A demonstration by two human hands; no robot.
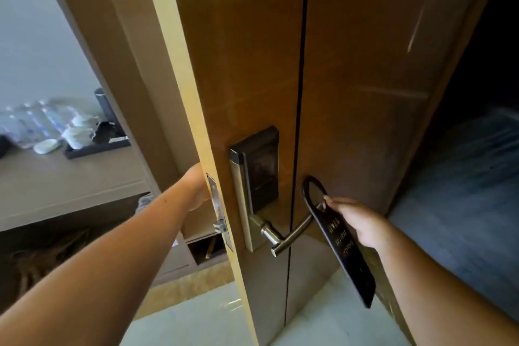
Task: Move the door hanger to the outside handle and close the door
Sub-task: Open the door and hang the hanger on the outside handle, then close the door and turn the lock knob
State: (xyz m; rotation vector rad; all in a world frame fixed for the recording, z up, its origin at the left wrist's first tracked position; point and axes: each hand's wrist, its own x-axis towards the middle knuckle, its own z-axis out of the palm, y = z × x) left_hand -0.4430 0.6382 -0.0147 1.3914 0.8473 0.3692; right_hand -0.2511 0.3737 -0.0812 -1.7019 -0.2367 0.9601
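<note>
The brown wooden door (252, 64) stands partly open, its pale edge facing me. A silver lever handle (292, 233) juts from a dark lock plate (261, 168) on the face I see. My right hand (356, 222) grips a black door hanger (341, 244) with gold lettering, tilted, its loop at the tip of the lever. My left hand (198, 188) reaches behind the door's edge near the metal latch plate (219, 211); its fingers are hidden, so what it holds cannot be seen.
Through the gap on the left, a counter (70, 185) carries wrapped water bottles (36, 123) and a dark tray (98, 146). A door frame (123, 78) stands left of the door's edge. Pale floor tiles (196, 317) lie below; blue-grey carpet (463, 205) is at right.
</note>
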